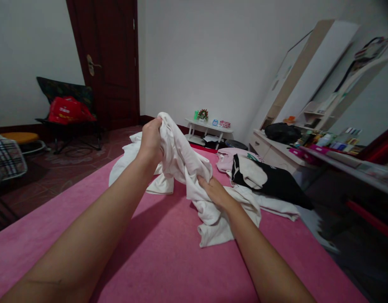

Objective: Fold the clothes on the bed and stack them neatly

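A crumpled white garment (pixel 184 158) is stretched between my two hands above a pink bed cover (pixel 162 256). My left hand (pixel 152 139) is raised, its fingers closed on the garment's upper end. Lower and to the right, my right hand (pixel 215 191) grips the bunched cloth, with the thumb on top. Part of the white cloth hangs down and rests on the bed below my right hand. More white fabric (pixel 122 164) lies behind my left wrist; I cannot tell if it belongs to the same piece.
On the bed's right lie a black garment (pixel 279 181) with a white patch and a pink garment (pixel 225 158). Beyond stands a low white table (pixel 209 126). A cluttered dresser (pixel 266 145) is at the right, a chair with a red bag (pixel 69 110) at the left.
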